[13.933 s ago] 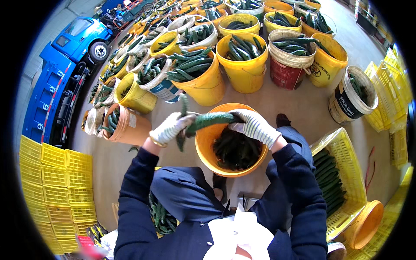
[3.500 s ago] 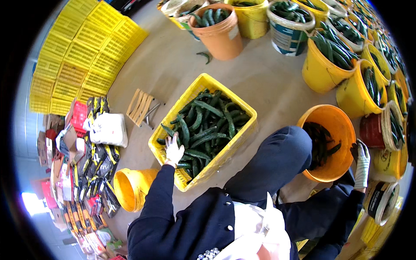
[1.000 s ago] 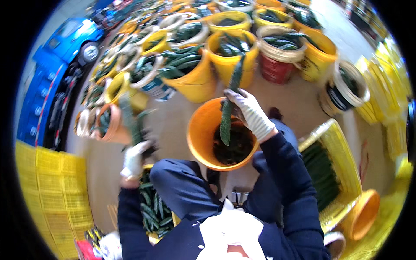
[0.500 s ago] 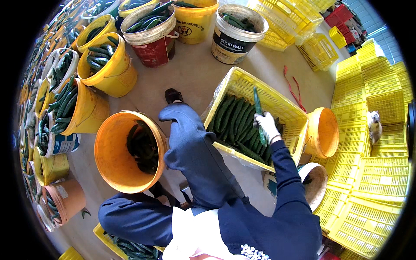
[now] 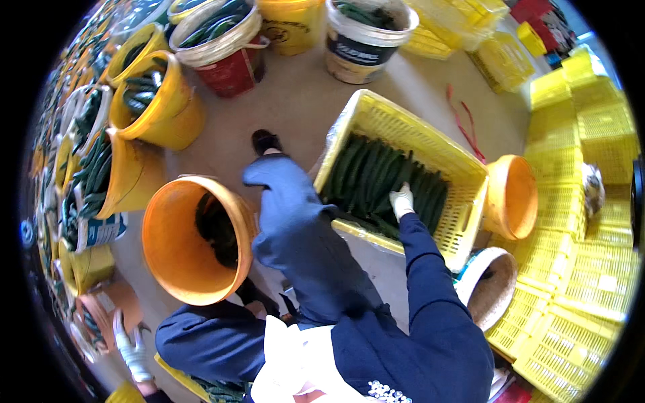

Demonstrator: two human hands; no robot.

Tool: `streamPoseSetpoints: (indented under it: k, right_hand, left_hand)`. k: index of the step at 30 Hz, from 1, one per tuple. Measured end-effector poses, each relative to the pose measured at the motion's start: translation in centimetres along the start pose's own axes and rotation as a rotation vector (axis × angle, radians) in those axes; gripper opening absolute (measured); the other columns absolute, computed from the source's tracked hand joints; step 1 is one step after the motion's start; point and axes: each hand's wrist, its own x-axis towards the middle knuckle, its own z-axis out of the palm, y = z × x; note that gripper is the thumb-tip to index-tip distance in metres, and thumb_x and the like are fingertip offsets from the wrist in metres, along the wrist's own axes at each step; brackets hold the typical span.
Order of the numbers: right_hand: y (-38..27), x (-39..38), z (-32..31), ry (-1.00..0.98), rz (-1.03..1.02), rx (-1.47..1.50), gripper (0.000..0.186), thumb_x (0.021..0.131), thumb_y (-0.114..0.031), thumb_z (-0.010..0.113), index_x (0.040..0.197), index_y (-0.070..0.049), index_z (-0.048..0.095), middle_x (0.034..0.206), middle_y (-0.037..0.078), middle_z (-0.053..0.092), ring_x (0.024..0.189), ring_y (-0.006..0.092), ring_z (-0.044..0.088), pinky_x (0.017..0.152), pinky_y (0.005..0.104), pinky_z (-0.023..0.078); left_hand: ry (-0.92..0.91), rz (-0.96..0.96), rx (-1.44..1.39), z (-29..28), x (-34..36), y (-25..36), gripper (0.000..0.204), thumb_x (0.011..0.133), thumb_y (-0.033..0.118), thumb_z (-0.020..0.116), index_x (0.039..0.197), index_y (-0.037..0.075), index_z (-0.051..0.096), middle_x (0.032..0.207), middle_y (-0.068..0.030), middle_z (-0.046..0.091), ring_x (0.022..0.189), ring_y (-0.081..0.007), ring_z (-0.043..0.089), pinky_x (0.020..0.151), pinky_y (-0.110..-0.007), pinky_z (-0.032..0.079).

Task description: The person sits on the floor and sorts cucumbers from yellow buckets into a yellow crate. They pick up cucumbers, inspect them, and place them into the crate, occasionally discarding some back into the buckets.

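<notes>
In the yellow crate [image 5: 463, 221], a row of long dark-green cucumbers [image 5: 366, 171] lies side by side. My right hand [image 5: 402, 200], in a pale glove, is down on this row with its fingers around a cucumber; its fingertips are partly hidden among the others. Far out at the lower left, my left hand [image 5: 132, 352], also gloved, has its fingers stretched apart and holds nothing. It is beside a pinkish-orange bucket [image 5: 119, 302]. Between the hands, in front of my bent leg, a tilted orange bucket [image 5: 168, 235] has some cucumbers at its bottom.
Many buckets of cucumbers crowd the left, including a yellow bucket [image 5: 171, 114]. A red-and-white bucket [image 5: 232, 70] and a black-and-white bucket [image 5: 356, 57] stand ahead. Right of the crate are an orange bucket [image 5: 514, 195], a white bucket [image 5: 494, 289], stacked yellow crates [image 5: 591, 282] and a cat [image 5: 593, 188].
My right hand has lowered the cucumber it held upright into the row in the crate. My left hand has come into view at the lower left.
</notes>
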Motion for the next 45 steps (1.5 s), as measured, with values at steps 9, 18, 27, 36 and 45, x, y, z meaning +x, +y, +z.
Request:
streamPoseSetpoints:
  k: [9, 18, 27, 36, 45]
  right_hand:
    - [-1.9, -1.1, -3.1, 0.218, -0.406, 0.27, 0.059, 0.085, -0.019, 0.062, 0.134, 0.003, 0.036, 0.127, 0.019, 0.05, 0.115, 0.0288, 0.048, 0.101, 0.0345, 0.035]
    - [-34.2, -31.0, -15.5, -0.595, -0.889, 1.215, 0.042, 0.091, -0.011, 0.056, 0.131, -0.003, 0.045, 0.112, 0.01, 0.058, 0.099, 0.0164, 0.059, 0.085, 0.028, 0.049]
    - [-37.3, -34.3, -11.3, -0.955, -0.778, 1.047, 0.034, 0.092, -0.01, 0.052, 0.124, 0.0, 0.051, 0.11, 0.012, 0.062, 0.094, 0.0179, 0.062, 0.087, 0.0315, 0.049]
    - [-37.5, -34.5, -9.4, -1.009, -0.835, 1.012, 0.032, 0.093, -0.009, 0.051, 0.123, 0.001, 0.052, 0.109, 0.012, 0.062, 0.098, 0.0162, 0.06, 0.089, 0.0309, 0.048]
    - [-37.6, -33.6, -8.3, -1.009, -0.863, 1.015, 0.025, 0.091, -0.007, 0.055, 0.115, 0.0, 0.057, 0.098, 0.005, 0.062, 0.087, 0.0099, 0.057, 0.08, 0.0228, 0.048]
  left_hand:
    - [-0.251, 0.356, 0.048, 7.2, 16.3, 11.9, 0.04, 0.082, 0.021, 0.062, 0.118, 0.005, 0.054, 0.113, -0.0182, 0.059, 0.103, -0.0347, 0.057, 0.089, -0.039, 0.047]
    - [-0.538, -0.16, -0.045, 29.3, 24.4, 6.6, 0.076, 0.072, 0.032, 0.07, 0.135, 0.002, 0.039, 0.136, -0.0237, 0.041, 0.126, -0.037, 0.041, 0.104, -0.04, 0.036]
    - [-0.641, 0.015, 0.165, 34.1, 25.2, 8.0, 0.069, 0.069, 0.032, 0.073, 0.128, 0.008, 0.047, 0.137, -0.0191, 0.04, 0.128, -0.0358, 0.037, 0.105, -0.041, 0.034]
    - [-0.959, -0.011, -0.105, 39.7, 25.4, 5.0, 0.057, 0.071, 0.036, 0.07, 0.116, 0.003, 0.059, 0.115, -0.0162, 0.059, 0.109, -0.0305, 0.055, 0.093, -0.037, 0.044]
    - [-1.056, -0.167, -0.791, 13.9, 23.1, 8.6, 0.038, 0.077, 0.032, 0.068, 0.097, 0.0, 0.066, 0.085, -0.0064, 0.067, 0.076, -0.0138, 0.06, 0.072, -0.027, 0.048]
